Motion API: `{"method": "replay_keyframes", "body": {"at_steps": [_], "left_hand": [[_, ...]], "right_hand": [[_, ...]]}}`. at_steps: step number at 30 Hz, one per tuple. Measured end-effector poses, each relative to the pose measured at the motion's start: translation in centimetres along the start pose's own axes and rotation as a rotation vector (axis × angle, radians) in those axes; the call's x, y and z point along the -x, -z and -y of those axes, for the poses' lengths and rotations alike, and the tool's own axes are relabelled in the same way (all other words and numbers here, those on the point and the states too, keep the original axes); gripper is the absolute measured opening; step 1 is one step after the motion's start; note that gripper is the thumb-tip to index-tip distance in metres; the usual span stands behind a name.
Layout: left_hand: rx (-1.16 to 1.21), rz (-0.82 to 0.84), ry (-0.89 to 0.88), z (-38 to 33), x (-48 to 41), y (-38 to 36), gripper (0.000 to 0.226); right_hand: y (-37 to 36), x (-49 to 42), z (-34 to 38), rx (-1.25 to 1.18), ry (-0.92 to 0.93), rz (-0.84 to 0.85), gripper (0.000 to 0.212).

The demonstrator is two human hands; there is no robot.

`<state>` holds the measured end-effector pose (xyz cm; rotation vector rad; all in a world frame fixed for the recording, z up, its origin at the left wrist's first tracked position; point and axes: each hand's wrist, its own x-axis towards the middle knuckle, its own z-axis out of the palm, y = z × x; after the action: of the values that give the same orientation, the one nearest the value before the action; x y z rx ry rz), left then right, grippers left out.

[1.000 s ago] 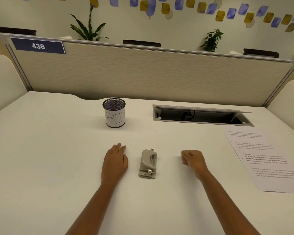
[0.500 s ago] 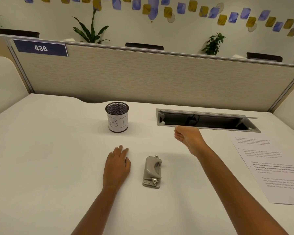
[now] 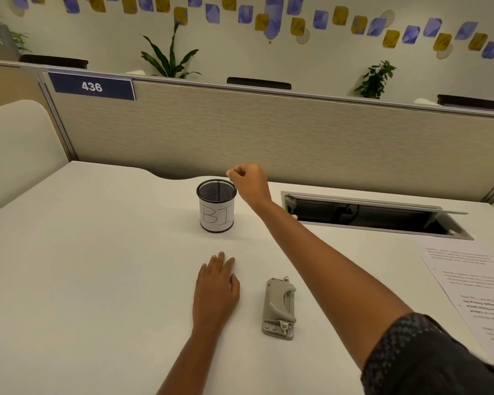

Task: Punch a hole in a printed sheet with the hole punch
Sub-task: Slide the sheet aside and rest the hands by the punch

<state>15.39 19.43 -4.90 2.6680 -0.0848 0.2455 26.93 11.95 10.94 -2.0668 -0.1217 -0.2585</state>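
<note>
A grey hole punch (image 3: 278, 308) lies on the white desk (image 3: 97, 266), near the front middle. The printed sheet (image 3: 474, 292) rests flat at the desk's right edge, apart from both hands. My left hand (image 3: 216, 289) lies flat, palm down, just left of the punch, holding nothing. My right hand (image 3: 248, 179) is raised over the right rim of a black mesh cup (image 3: 216, 206) labelled "BI", fingers pinched together; something tiny and pale may sit at the fingertips, too small to tell.
An open cable tray (image 3: 374, 216) is sunk into the desk at the back right. A beige partition (image 3: 297, 132) with a "436" sign (image 3: 92, 86) closes the far side. Padded side panels stand left and right.
My right hand rose from the desk beside the punch and travelled forward and left, ending above the mesh cup's rim. The left hand and the punch stayed put.
</note>
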Motion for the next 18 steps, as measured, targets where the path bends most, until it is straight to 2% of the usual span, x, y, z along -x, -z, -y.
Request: {"method": "replay_keyframes", "body": {"at_steps": [3, 6, 10, 13, 18], "left_hand": [[-0.011, 0.002, -0.004, 0.1, -0.1, -0.1, 0.046], [-0.019, 0.005, -0.004, 0.2, 0.0, -0.2, 0.047], [-0.009, 0.001, -0.001, 0.3, -0.2, -0.2, 0.047], [-0.01, -0.006, -0.006, 0.2, -0.1, -0.2, 0.046], [-0.006, -0.027, -0.005, 0.1, 0.0, 0.1, 0.044]], "right_hand": [[-1.1, -1.0, 0.0, 0.163, -0.001, 0.077, 0.042], [-1.8, -1.7, -0.5, 0.24, -0.032, 0.066, 0.036], [-1.9, -1.6, -1.1, 0.207, -0.064, 0.024, 0.035], [-1.4, -0.8, -1.8, 0.137, -0.069, 0.007, 0.018], [0.9, 2.8, -4.9, 0.115, -0.057, -0.029, 0.021]]}}
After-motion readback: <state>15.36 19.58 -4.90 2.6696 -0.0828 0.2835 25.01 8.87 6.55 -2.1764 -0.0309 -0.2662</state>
